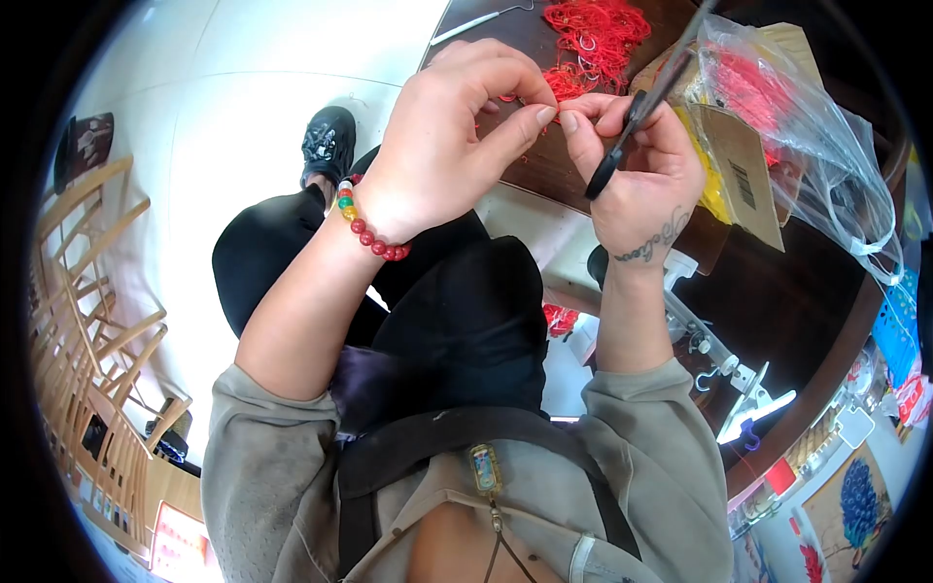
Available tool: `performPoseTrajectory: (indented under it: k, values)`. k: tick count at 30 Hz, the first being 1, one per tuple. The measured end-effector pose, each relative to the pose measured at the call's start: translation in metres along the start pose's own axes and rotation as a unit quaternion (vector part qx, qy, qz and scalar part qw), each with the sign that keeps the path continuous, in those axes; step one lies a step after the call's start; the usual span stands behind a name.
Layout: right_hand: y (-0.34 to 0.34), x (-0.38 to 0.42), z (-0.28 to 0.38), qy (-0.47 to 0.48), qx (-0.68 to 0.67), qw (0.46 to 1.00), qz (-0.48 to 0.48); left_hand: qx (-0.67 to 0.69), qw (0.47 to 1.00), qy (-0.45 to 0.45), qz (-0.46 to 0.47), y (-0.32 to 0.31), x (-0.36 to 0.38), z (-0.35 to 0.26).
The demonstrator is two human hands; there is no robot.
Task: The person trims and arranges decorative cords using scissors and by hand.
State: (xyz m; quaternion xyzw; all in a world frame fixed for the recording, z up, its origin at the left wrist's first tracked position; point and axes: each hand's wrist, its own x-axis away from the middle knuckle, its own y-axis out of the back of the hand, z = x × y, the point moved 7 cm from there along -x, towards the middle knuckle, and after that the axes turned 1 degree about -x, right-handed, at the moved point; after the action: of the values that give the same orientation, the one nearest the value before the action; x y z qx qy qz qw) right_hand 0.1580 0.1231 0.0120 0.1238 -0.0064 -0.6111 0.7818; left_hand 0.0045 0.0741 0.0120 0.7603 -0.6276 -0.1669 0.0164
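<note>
My left hand [465, 131], with a beaded bracelet [364, 233] at its wrist, pinches thumb and forefinger together on a tiny bit of red thread [559, 111]. My right hand [637, 160] meets it there, its thumb and forefinger closed at the same spot. Scissors [622, 146] with black handles hang in the right hand's fingers, their blades pointing up and away to the right. Just beyond the fingertips a tangled heap of red cord [603, 39] lies on the dark brown table [549, 165]. Most of the thread is hidden by the fingers.
A hook tool with a white handle [466, 29] lies at the table's far left corner. On the right are an open cardboard box [743, 175] and a clear plastic bag [826, 165] with red and pink contents. Wooden chairs [102, 369] stand at the left.
</note>
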Motion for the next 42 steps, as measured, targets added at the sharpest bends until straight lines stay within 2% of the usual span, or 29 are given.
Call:
performPoseTrajectory:
  k: [3, 8, 10, 13, 16, 21, 24, 28, 30, 33, 36, 42]
  values:
    - [0.002, -0.002, -0.001, -0.004, 0.039, 0.999, 0.008, -0.073, 0.996, -0.050, 0.001, 0.001, -0.002, -0.007]
    - [-0.004, -0.003, 0.007, 0.014, 0.044, 0.999, 0.017, -0.087, 0.994, -0.065, -0.011, 0.002, 0.000, -0.009]
    - [-0.006, -0.004, 0.008, 0.026, 0.053, 0.998, 0.020, -0.086, 0.994, -0.067, -0.009, 0.002, 0.000, -0.009]
    - [-0.004, -0.003, 0.002, -0.029, 0.025, 0.999, 0.018, -0.080, 0.995, -0.061, 0.009, 0.002, 0.000, -0.008]
    - [-0.002, -0.005, 0.000, -0.039, 0.026, 0.998, 0.043, -0.079, 0.995, -0.057, 0.032, 0.002, 0.000, -0.006]
    - [-0.004, -0.006, 0.009, 0.001, 0.071, 0.997, 0.042, -0.104, 0.993, -0.045, 0.041, 0.002, 0.001, -0.008]
    - [-0.005, -0.005, 0.010, 0.004, 0.079, 0.996, 0.042, -0.108, 0.991, -0.067, 0.042, 0.001, 0.001, -0.009]
    - [-0.006, -0.003, 0.011, -0.017, 0.069, 0.997, 0.041, -0.046, 0.997, -0.033, 0.058, -0.001, 0.002, -0.004]
    - [-0.007, -0.003, 0.010, -0.053, 0.002, 0.998, 0.045, 0.025, 0.997, -0.006, 0.072, -0.003, 0.002, 0.000]
    - [-0.007, -0.002, 0.011, -0.078, -0.077, 0.992, 0.054, 0.146, 0.974, 0.121, 0.125, -0.012, 0.005, 0.012]
    - [-0.006, -0.001, 0.012, -0.083, -0.108, 0.989, 0.059, 0.229, 0.943, 0.175, 0.167, -0.017, 0.007, 0.013]
    - [-0.005, 0.001, 0.009, -0.089, -0.159, 0.981, 0.066, 0.265, 0.931, 0.176, 0.178, -0.019, 0.007, 0.012]
